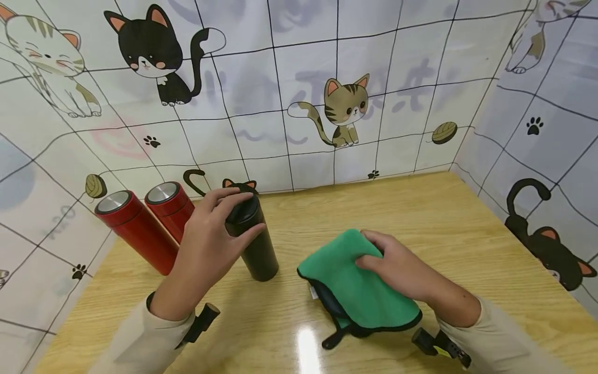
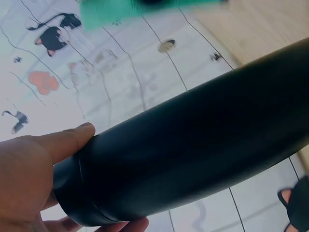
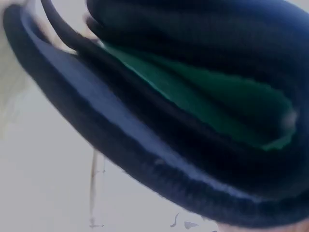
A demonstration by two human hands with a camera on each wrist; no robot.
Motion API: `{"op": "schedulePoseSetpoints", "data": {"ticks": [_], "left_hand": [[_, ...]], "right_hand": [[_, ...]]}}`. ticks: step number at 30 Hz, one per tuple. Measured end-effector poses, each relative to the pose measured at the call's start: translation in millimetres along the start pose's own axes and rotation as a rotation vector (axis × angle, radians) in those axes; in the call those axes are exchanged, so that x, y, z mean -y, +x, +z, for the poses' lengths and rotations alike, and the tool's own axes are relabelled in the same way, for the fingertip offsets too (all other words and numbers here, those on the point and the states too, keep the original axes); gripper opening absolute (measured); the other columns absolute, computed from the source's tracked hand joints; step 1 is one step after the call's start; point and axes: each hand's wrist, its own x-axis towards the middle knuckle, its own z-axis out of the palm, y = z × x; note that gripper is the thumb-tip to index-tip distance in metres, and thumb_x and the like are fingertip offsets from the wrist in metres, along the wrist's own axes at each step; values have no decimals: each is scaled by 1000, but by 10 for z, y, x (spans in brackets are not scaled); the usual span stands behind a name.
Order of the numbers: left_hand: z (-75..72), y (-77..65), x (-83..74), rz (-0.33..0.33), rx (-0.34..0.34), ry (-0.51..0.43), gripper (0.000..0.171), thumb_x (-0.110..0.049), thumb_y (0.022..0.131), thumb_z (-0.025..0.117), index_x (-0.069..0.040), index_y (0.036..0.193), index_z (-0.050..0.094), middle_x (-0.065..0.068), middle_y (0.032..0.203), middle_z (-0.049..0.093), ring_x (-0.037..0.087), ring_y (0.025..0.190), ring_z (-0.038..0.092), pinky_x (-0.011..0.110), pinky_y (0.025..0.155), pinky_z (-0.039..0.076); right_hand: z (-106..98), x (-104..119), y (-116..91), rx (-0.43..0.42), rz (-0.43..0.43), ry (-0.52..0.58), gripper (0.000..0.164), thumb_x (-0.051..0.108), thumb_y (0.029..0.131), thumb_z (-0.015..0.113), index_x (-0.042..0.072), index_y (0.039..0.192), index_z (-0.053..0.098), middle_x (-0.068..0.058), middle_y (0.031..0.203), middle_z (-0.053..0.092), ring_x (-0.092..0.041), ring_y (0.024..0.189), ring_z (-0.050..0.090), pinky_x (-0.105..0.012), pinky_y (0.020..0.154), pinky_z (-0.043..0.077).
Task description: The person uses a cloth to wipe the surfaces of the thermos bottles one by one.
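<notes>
A black insulated bottle [image 1: 261, 259] stands on the wooden table, left of the middle. My left hand [image 1: 207, 244] holds it by the lid, with the thumb on the near side and fingers over the top. In the left wrist view, the thumb and curled fingers lie around the capped end of the bottle [image 2: 193, 130]. My right hand [image 1: 397, 267] grips a folded green cloth [image 1: 359, 285] with black edging, a small loop and a white tag. Up close in the right wrist view, the dark folds of the cloth [image 3: 203, 130] fill most of the picture and hide the fingers.
Two red insulated bottles, one nearer [image 1: 145, 236] and one behind [image 1: 170, 210], stand left of the black bottle, partly behind my left hand. A cat-patterned sheet [image 1: 299, 104] rises along the back and sides of the wooden table [image 1: 420, 208].
</notes>
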Motion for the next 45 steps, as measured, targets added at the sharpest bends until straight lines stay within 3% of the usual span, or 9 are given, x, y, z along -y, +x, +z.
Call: {"op": "schedulePoseSetpoints", "data": {"ticks": [5,11,15,21,27,30,34,39,45], "left_hand": [[64,-80,-174,22,2,-96,56,-25,74,90,-14,124,68,9,130,59,26,114,63,41,82,61],[171,-177,-355,34,5,-195,52,-27,77,87,-18,125,68,5,132,58,21,118,61,37,84,60],[272,-225,-440,59,-30,-213,50,-26,79,85,-16,125,67,5,134,57,21,115,64,36,87,60],[469,-249,-518,84,-57,-201,50,-27,82,81,-10,124,61,9,135,52,25,105,70,34,85,61],[609,-240,-476,169,-176,-174,46,-38,89,74,-6,119,61,15,128,56,31,100,72,40,77,63],[656,-225,-438,217,-252,-162,45,-42,93,66,-5,117,62,17,124,59,32,98,72,42,74,63],[686,-217,-420,261,-315,-168,44,-43,94,62,-4,114,64,18,121,62,33,98,72,44,73,63],[693,-201,-408,278,-323,-185,45,-43,94,62,-3,115,64,19,121,62,33,99,71,45,74,63],[675,-204,-397,281,-315,-184,45,-43,94,61,-3,114,64,20,122,61,34,102,71,45,75,62]], "right_hand": [[-52,46,13,-234,23,-5,28,21,103,54,7,127,54,-16,124,60,-25,101,66,-39,81,56],[86,103,26,-368,-58,-5,30,20,103,55,8,131,53,-13,132,59,-27,111,64,-39,87,56],[219,220,52,-424,-131,40,32,16,103,54,7,134,52,-13,129,59,-16,106,65,-34,86,57],[485,273,80,-415,-262,140,33,11,102,54,2,133,47,-18,121,62,-9,98,69,-31,82,59],[634,165,97,-338,-367,167,42,1,95,61,3,131,39,-18,122,63,-13,101,70,-34,80,61],[661,117,132,-323,-373,129,53,2,93,65,7,140,41,-14,125,65,-14,104,70,-34,81,61],[695,67,146,-313,-358,44,41,3,94,64,4,134,55,-10,114,71,-16,94,72,-31,78,61],[724,22,169,-336,-350,-26,31,4,96,61,2,128,61,-7,107,74,-16,91,72,-29,77,60],[763,-40,207,-373,-436,-130,34,3,93,67,1,126,61,-7,108,74,-9,94,71,-28,78,61]]}}
